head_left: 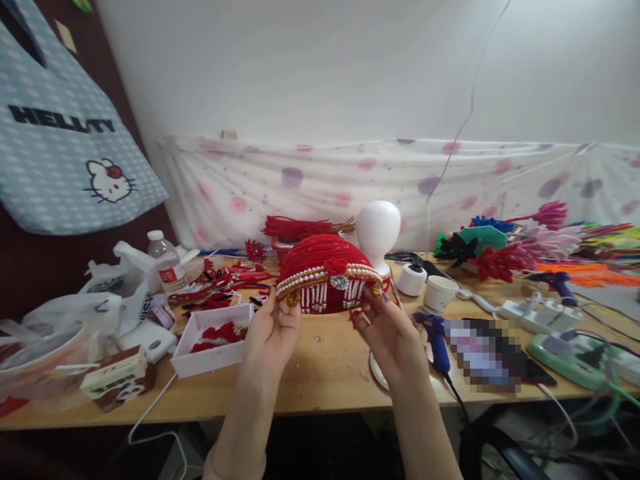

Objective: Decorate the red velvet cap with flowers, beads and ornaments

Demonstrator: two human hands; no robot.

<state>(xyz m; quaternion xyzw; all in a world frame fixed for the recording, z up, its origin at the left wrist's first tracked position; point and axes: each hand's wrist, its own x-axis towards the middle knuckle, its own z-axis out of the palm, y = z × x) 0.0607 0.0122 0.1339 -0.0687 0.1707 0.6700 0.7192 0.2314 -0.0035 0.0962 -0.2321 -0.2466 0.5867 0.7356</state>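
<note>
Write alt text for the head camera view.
Left hand and right hand hold up a red, bead-trimmed headpiece over a wooden table. A white mannequin head stands behind; a white box sits left, blue glue guns right.

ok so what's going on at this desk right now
A person holds a red headpiece up over the table, left hand and right hand at its two lower ends. It has white bead rows, gold trim, a red flower and hanging bead strands. A white foam head stands bare behind it. The open white box beside the right hand holds red pieces, and a blue glue gun lies by the left forearm.
</note>
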